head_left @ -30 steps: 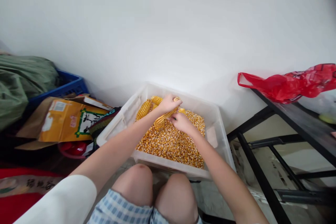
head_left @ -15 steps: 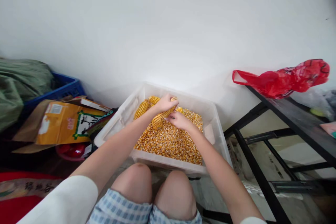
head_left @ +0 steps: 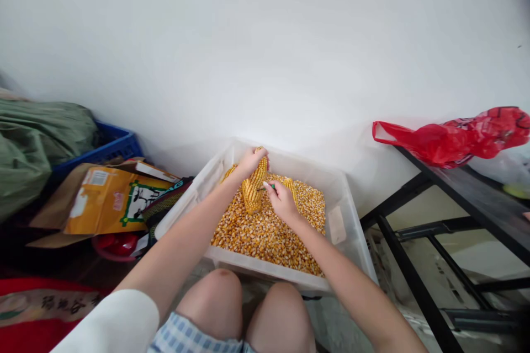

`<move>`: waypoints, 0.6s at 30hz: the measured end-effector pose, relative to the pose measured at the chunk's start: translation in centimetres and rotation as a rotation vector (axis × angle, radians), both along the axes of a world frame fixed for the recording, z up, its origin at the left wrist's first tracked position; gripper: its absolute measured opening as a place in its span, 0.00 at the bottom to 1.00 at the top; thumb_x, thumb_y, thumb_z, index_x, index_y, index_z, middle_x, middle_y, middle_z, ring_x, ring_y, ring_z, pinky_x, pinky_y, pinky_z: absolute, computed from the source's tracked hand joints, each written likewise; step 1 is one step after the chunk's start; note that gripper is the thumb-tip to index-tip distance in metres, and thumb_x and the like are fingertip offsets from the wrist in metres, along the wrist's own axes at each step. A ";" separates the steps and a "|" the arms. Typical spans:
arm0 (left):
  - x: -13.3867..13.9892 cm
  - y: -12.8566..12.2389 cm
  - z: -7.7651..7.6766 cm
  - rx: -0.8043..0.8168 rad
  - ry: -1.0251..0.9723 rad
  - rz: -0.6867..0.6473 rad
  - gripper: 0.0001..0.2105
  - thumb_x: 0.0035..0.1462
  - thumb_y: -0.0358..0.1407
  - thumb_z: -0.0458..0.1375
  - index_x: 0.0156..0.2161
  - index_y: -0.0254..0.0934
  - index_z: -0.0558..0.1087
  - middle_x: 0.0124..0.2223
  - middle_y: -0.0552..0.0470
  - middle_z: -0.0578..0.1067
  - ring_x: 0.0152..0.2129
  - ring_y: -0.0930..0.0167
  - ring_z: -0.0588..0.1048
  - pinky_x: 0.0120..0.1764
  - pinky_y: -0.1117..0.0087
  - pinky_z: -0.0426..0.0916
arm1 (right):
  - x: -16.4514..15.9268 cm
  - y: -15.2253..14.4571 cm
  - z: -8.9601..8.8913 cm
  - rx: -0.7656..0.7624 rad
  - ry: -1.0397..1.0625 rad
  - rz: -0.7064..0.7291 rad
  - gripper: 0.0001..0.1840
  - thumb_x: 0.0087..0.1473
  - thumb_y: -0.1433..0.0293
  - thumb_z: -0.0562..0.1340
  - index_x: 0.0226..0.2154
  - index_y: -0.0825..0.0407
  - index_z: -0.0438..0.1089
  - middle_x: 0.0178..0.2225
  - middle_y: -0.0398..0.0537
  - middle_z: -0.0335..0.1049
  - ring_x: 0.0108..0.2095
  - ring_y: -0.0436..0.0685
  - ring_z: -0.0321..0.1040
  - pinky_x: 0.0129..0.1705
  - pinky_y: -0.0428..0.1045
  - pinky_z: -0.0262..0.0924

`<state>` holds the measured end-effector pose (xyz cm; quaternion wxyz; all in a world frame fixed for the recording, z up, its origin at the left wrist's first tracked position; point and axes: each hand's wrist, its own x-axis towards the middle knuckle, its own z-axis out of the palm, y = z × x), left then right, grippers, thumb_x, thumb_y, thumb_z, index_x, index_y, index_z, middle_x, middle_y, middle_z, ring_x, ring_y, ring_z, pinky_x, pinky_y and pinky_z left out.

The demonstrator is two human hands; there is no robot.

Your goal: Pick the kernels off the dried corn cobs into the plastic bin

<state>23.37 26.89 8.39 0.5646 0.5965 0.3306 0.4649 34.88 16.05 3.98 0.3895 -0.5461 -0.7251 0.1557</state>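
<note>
My left hand (head_left: 253, 161) is closed around the upper end of an ear of corn (head_left: 252, 196), which stands nearly upright with its lower end at the loose kernels. Against the right side of this ear, my right hand (head_left: 282, 198) grips a thin tool with a green handle (head_left: 272, 186); its narrow dark tip meets the ear. Loose corn kernels (head_left: 269, 242) fill much of a translucent plastic bin (head_left: 348, 215) in front of my knees. Another ear of corn (head_left: 291, 190) lies on the kernels behind my right hand, and more corn (head_left: 228, 172) shows partly behind my left forearm.
To the left are an orange cardboard box (head_left: 103, 198), a blue crate (head_left: 118, 143) and green sacking (head_left: 53, 127). A black metal frame (head_left: 408, 265) stands at the right with a red plastic bag (head_left: 451, 140) on top. Behind the bin rises a white wall (head_left: 265, 49).
The ear of corn has swung from a slant to nearly upright. My right hand has moved slightly right and down, and the green-handled tool now shows. The view has shifted slightly.
</note>
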 end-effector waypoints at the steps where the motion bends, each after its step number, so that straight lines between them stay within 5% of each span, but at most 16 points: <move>1: 0.0 0.1 -0.1 -0.003 -0.003 0.003 0.11 0.46 0.40 0.50 0.21 0.34 0.65 0.17 0.51 0.69 0.14 0.72 0.69 0.21 0.72 0.64 | 0.0 -0.2 0.1 0.035 -0.026 0.000 0.20 0.60 0.57 0.47 0.35 0.52 0.66 0.25 0.45 0.66 0.26 0.51 0.63 0.29 0.44 0.54; 7: -0.4 0.7 -0.4 -0.015 -0.022 0.006 0.12 0.46 0.41 0.49 0.22 0.34 0.65 0.17 0.51 0.70 0.14 0.72 0.69 0.20 0.73 0.63 | 0.3 -0.7 1.5 0.162 -0.001 -0.115 0.20 0.61 0.59 0.44 0.37 0.54 0.64 0.26 0.47 0.67 0.27 0.52 0.63 0.32 0.45 0.55; 18: -0.8 1.1 -0.6 -0.054 -0.114 -0.014 0.11 0.46 0.40 0.49 0.21 0.34 0.64 0.16 0.50 0.69 0.14 0.71 0.69 0.20 0.72 0.63 | 0.2 -0.2 0.6 0.162 0.154 -0.003 0.16 0.60 0.60 0.48 0.35 0.53 0.64 0.22 0.42 0.64 0.22 0.49 0.62 0.27 0.44 0.56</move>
